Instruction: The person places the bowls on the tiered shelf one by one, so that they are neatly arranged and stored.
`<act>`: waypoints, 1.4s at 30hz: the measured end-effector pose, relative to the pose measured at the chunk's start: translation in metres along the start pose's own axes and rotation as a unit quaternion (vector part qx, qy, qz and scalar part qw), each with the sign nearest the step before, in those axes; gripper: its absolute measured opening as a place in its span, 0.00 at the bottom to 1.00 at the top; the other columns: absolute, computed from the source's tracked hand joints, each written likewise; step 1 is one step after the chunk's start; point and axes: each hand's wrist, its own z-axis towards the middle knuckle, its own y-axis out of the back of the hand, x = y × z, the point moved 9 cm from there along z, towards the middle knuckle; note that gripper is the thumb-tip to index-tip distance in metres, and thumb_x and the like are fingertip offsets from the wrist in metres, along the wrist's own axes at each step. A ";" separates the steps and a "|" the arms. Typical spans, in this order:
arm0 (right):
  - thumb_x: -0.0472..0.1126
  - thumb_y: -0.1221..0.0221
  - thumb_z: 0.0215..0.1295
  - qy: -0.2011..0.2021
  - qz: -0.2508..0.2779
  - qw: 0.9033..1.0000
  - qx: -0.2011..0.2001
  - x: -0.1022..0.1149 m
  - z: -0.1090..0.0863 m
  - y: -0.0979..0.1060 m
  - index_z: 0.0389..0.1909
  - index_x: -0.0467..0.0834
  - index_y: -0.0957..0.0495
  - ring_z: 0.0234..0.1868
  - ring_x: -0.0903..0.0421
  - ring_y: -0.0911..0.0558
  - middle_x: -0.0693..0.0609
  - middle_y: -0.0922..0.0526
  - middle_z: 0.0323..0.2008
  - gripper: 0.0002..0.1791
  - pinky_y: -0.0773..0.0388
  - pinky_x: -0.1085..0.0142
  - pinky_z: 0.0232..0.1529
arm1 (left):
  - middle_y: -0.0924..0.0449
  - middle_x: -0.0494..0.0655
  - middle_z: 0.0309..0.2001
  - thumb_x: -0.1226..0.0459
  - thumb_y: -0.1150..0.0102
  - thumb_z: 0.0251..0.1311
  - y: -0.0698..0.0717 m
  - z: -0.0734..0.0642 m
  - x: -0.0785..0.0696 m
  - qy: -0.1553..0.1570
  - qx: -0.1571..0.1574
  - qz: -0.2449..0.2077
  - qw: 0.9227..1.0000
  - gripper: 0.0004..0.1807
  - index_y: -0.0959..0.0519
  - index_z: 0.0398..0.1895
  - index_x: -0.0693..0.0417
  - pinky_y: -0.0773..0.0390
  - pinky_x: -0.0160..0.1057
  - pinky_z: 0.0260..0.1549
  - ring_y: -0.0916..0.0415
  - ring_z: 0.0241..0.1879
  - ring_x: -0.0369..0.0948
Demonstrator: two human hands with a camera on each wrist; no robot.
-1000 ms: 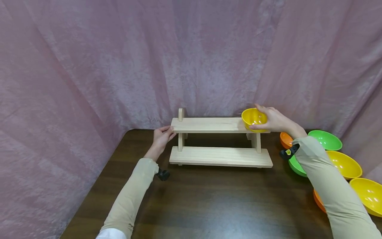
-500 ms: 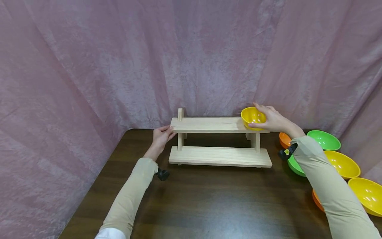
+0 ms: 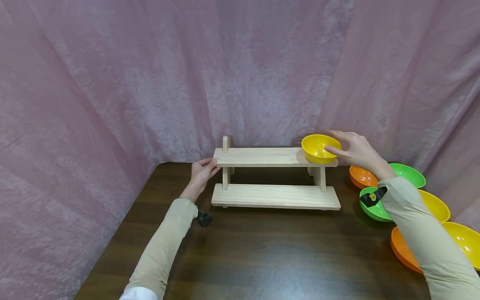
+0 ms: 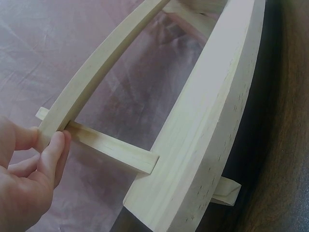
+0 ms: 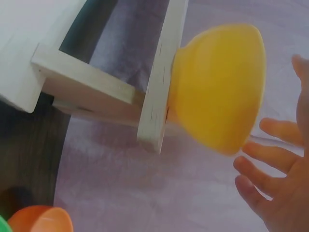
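A yellow bowl [image 3: 316, 155] stands upright at the right end of the upper board of a two-tier wooden shelf [image 3: 262, 157]. Beside the bowl's right rim is my right hand [image 3: 358, 152], its fingers spread and holding nothing. In the right wrist view the bowl [image 5: 217, 87] rests on the board, with the fingertips close to its rim. My left hand [image 3: 201, 174] pinches the left end of the upper board. The left wrist view shows thumb and fingers of that hand [image 4: 34, 179] around the board's end [image 4: 72, 96].
Right of the shelf lie several bowls: orange [image 3: 361, 177], green [image 3: 410, 175], another green [image 3: 376, 212], yellow [image 3: 436, 206], another yellow [image 3: 466, 241] and another orange [image 3: 403, 250]. My right forearm passes above some of them. A pink curtain [image 3: 262, 75] hangs behind the dark wooden table [image 3: 262, 250].
My right hand has let go of the yellow bowl and moved slightly right, away from its rim. The bowl stays on the upper board. My left hand keeps its hold on the board.
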 end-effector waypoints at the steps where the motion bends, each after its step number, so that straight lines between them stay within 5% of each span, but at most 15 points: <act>1: 0.52 0.41 0.67 -0.002 0.004 1.000 -0.006 -0.001 -0.002 0.002 0.67 0.40 0.33 0.64 0.33 0.33 0.35 0.30 0.64 0.33 0.37 0.30 0.64 | 0.34 0.66 0.62 0.71 0.50 0.69 0.000 0.000 -0.001 0.000 0.001 0.001 1.000 0.24 0.37 0.65 0.75 0.16 0.27 0.47 0.26 0.54 0.46; 10: 0.47 0.49 0.74 -0.004 0.033 0.994 -0.103 -0.016 -0.023 0.014 0.58 0.34 0.25 0.45 0.34 0.19 0.32 0.21 0.54 0.23 0.20 0.37 0.47 | 0.34 0.65 0.62 0.71 0.50 0.69 0.000 -0.001 -0.001 0.001 -0.001 0.001 1.000 0.24 0.37 0.65 0.74 0.17 0.29 0.49 0.26 0.54 0.45; 18: 0.47 0.56 0.77 -0.018 0.039 0.994 -0.105 -0.031 -0.041 0.006 0.56 0.32 0.24 0.45 0.33 0.19 0.30 0.19 0.49 0.23 0.21 0.35 0.47 | 0.36 0.66 0.64 0.71 0.50 0.69 0.000 -0.001 -0.002 0.005 0.003 -0.002 1.000 0.25 0.38 0.66 0.73 0.18 0.31 0.52 0.28 0.59 0.49; 23: 0.48 0.58 0.78 -0.029 0.029 0.997 -0.068 -0.038 -0.050 0.001 0.56 0.31 0.25 0.48 0.32 0.21 0.30 0.20 0.50 0.25 0.22 0.35 0.49 | 0.35 0.65 0.64 0.71 0.50 0.69 0.000 0.000 -0.001 0.008 0.002 -0.003 1.000 0.25 0.38 0.67 0.73 0.18 0.30 0.52 0.28 0.58 0.47; 34: 0.53 0.57 0.77 -0.061 -0.008 0.993 0.097 -0.055 -0.066 -0.026 0.60 0.32 0.28 0.56 0.31 0.25 0.31 0.24 0.57 0.29 0.27 0.34 0.57 | 0.35 0.65 0.64 0.71 0.50 0.69 0.001 -0.001 0.000 0.009 0.004 -0.004 1.000 0.25 0.37 0.66 0.73 0.18 0.32 0.53 0.29 0.61 0.50; 42: 0.48 0.46 0.71 -0.032 -0.026 0.995 0.092 -0.061 -0.078 -0.031 0.51 0.35 0.21 0.40 0.45 0.18 0.39 0.17 0.43 0.21 0.18 0.47 0.44 | 0.35 0.65 0.64 0.71 0.49 0.69 0.001 0.001 0.001 0.010 0.004 -0.006 1.000 0.25 0.37 0.66 0.73 0.18 0.30 0.52 0.27 0.58 0.47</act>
